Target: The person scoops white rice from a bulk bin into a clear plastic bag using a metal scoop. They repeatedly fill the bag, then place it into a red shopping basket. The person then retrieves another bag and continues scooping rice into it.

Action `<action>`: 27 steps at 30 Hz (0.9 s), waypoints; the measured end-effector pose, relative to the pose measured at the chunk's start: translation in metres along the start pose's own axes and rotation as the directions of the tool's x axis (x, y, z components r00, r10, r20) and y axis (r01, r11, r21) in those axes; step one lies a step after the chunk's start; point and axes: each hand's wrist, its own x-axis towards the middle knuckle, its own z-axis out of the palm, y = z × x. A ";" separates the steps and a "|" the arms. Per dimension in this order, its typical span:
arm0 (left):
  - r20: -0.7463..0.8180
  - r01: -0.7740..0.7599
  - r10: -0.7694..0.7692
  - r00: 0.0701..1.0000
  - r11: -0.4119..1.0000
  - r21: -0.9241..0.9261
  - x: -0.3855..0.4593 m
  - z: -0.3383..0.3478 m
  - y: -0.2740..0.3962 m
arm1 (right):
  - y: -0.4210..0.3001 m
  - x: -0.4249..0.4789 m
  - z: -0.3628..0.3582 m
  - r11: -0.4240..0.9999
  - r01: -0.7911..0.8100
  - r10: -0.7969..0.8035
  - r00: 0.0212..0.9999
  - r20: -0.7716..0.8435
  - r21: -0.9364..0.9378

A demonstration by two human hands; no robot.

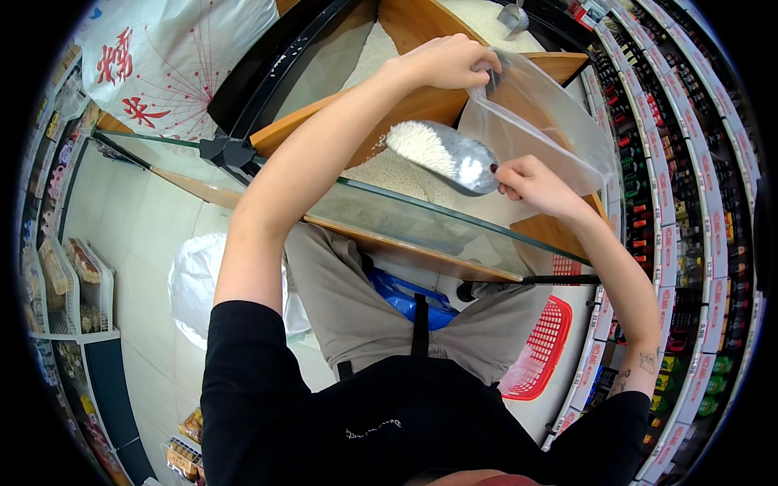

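My left hand (453, 62) pinches the rim of a clear plastic bag (547, 121), which hangs open to the right. In my right hand (532, 185) is the handle end of a metal scoop (468, 161). White rice (420, 146) fills the scoop's front half, and a few grains spill off its left edge. The scoop is level with the bag's lower left side, over a wooden bin (358, 127) with a glass front panel (437, 222). More rice (395, 179) lies in the bin beneath the scoop.
A neighbouring bin holds rice and another metal scoop (513, 19). Shelves of bottles (662, 182) curve along the right. A large printed rice sack (164, 61) stands at upper left. On the floor are a white sack (197, 285) and a red plastic basket (547, 340).
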 end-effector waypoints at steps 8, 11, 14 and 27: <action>0.103 0.134 -0.130 0.986 0.990 -0.035 0.000 -0.007 0.014 | -0.041 -0.062 -0.042 0.998 -0.042 0.052 0.963 -0.265 0.043; -0.066 0.017 -0.027 0.997 0.989 -0.150 -0.008 0.003 -0.019 | -0.062 -0.077 -0.069 0.999 -0.029 0.038 0.965 -0.259 0.036; 0.021 0.094 -0.094 0.995 0.995 -0.016 -0.002 -0.005 0.009 | -0.055 -0.083 -0.085 0.997 0.014 -0.047 0.887 -0.459 -0.075; 0.017 0.023 -0.023 1.000 1.000 -0.015 -0.002 -0.006 0.009 | -0.053 -0.072 -0.096 0.561 -0.393 -0.324 0.706 -0.630 -0.729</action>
